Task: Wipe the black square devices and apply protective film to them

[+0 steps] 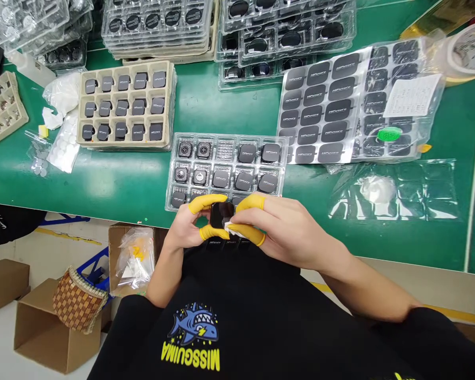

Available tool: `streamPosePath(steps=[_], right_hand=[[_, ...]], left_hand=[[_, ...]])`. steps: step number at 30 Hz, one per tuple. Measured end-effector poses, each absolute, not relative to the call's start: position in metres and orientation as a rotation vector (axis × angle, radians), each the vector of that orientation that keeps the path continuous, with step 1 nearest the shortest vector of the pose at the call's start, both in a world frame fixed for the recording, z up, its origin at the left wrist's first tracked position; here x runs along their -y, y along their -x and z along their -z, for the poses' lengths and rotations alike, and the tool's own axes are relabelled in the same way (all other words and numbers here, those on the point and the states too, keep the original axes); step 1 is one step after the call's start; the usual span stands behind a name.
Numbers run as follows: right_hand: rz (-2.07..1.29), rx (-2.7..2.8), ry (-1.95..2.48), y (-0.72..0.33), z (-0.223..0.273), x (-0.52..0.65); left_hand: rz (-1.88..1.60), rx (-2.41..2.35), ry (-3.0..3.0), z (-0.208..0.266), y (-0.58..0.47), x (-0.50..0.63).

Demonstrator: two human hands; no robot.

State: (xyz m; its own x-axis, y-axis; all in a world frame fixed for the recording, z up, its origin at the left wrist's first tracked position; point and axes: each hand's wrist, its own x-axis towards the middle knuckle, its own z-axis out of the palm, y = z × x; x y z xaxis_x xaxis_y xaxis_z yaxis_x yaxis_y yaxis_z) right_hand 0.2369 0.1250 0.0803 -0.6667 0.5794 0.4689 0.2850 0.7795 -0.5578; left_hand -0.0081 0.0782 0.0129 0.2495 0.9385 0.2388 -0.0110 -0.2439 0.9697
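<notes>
My left hand (pixel 190 224), with yellow finger cots on the thumb and index finger, grips a dark glossy smartwatch case (pixel 220 212) by its edges. My right hand (pixel 277 219), also in yellow finger cots, pinches a crumpled white wipe (pixel 233 230) against the lower right of the case. Both hands are at the near edge of a clear plastic tray (pixel 168 184). In its pockets lie square dark cases, several with a printed film on top and some with round sensor backs showing. One pocket in the far row holds no case. The hands hide part of the near row.
A stack of beige trays (pixel 127 141) with dark square pieces stands left of the clear tray. Sheets of printed dark stickers (pixel 314 108) lie at right, near a tape roll (pixel 469 50). Clear tray stacks (pixel 158 34) line the back. A plastic bag (pixel 419 190) lies at right.
</notes>
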Motion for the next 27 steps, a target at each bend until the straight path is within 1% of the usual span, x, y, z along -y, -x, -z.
streamPosePath(steps=[4, 8, 12, 15, 18, 21, 24, 27], right_hand=[[-0.424, 2.231, 0.611, -0.221, -0.069, -0.119], [-0.247, 2.235, 0.588, -0.208, -0.068, -0.119], [-0.099, 2.280, 0.673, -0.205, -0.068, -0.132], [-0.050, 2.321, 0.747, -0.214, -0.062, -0.142], [-0.166, 2.303, 0.852, -0.230, -0.058, -0.149], [-0.481, 2.096, 0.915, -0.242, -0.062, -0.149], [-0.689, 1.977, 0.822, -0.242, -0.073, -0.142], [-0.745, 2.075, 0.671, -0.232, -0.080, -0.132]], left_hand=[[-1.142, -0.934, -1.554, -0.011, 0.006, -0.076], [-1.139, -0.932, -1.509, -0.002, 0.003, -0.072], [-1.150, -0.919, -1.399, 0.008, -0.001, -0.069], [-1.192, -0.914, -1.283, 0.007, -0.001, -0.068], [-1.242, -0.966, -1.192, 0.000, 0.004, -0.068], [-1.278, -0.978, -1.158, -0.007, 0.009, -0.070], [-1.278, -0.972, -1.179, -0.011, 0.008, -0.074], [-1.308, -0.943, -1.225, -0.011, 0.005, -0.076]])
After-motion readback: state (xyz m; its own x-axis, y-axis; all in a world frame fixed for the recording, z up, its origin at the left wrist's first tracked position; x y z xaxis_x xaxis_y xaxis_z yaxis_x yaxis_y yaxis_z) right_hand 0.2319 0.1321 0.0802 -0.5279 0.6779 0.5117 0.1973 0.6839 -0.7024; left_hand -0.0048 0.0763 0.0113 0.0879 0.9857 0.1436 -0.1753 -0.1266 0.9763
